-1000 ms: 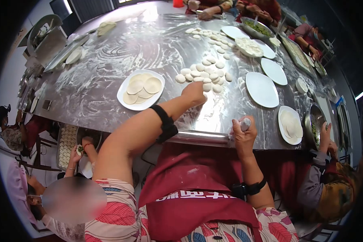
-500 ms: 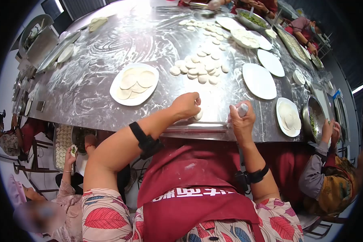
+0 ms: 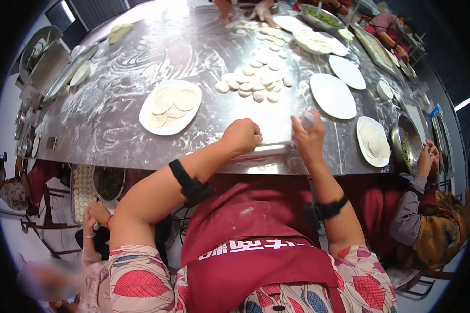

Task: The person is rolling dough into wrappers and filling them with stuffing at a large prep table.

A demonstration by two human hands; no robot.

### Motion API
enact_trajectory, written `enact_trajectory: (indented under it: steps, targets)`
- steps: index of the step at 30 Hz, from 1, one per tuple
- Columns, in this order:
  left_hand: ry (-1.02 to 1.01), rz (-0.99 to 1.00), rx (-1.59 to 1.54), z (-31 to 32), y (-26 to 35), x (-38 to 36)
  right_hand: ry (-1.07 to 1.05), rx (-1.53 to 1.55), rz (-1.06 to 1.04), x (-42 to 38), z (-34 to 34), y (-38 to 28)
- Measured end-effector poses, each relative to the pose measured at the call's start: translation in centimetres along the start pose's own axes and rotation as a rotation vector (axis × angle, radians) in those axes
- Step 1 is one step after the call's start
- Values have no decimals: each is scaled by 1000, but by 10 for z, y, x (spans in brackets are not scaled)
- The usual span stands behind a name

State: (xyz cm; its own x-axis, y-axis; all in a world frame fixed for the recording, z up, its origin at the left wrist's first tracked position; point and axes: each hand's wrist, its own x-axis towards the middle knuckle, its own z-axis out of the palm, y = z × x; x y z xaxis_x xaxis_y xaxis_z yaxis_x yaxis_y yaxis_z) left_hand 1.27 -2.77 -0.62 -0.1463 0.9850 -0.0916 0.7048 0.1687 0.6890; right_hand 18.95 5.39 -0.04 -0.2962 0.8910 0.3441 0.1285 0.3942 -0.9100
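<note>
My left hand (image 3: pixel 242 136) is closed low over the table, fingertips pinched at a small dough round that is mostly hidden and lost in glare. To its right, my right hand (image 3: pixel 309 138) wraps around a rolling pin (image 3: pixel 308 121); its pale rounded end shows above the fingers, slightly blurred. Beyond both hands lies a pile of small flattened dough pieces (image 3: pixel 258 81). On the left, a white plate (image 3: pixel 145 124) bears several rolled dough wrappers (image 3: pixel 167 104). Another plate (image 3: pixel 364 125) with wrappers (image 3: pixel 373 143) stands at the right.
The floured metal table (image 3: pixel 115 115) spreads ahead. White plates (image 3: pixel 333 96) stand at the right, near a metal bowl (image 3: pixel 400 130) with green filling. Co-workers' hands (image 3: pixel 427 157) are at the right, others (image 3: pixel 95 213) at the left by a dumpling tray (image 3: pixel 82 182).
My right hand has moved slightly away from me with the rolling pin. My left hand stays low at the dough. Across the table, another person's hands now reach onto the dough pieces.
</note>
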Motion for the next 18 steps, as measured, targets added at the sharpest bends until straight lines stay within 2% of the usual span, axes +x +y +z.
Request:
enact_trajectory:
  steps: [2, 5, 6, 8, 11, 12, 13, 14, 17, 18]
  targets:
    - [-12, 25, 59, -3, 10, 6, -3, -11, -62, 20, 13, 15]
    - [-119, 109, 22, -12, 5, 11, -34, -21, 10, 6, 2, -7]
    - [-80, 156, 24, -9, -4, 11, -38, -10, 41, -8, -7, -8]
    - [-48, -40, -59, -14, -1, 3, -27, 4, 29, -32, -20, -1]
    - [-73, -18, -123, -9, -1, 3, -4, 12, -5, -22, -10, -3]
    - [-46, 88, -12, -5, 2, 5, -6, -29, -42, -3, -2, -1]
    - [-33, 70, 65, -2, 6, 12, -14, -24, -5, 11, 7, 5]
    - [-16, 48, 140, -1, 8, 17, 6, -57, -97, 22, 14, 16]
    - [-139, 143, 63, -9, -3, 20, -22, -18, 19, 9, 6, -8]
    - [-106, 115, 36, -9, -8, 15, -34, -1, 41, -5, -5, -7]
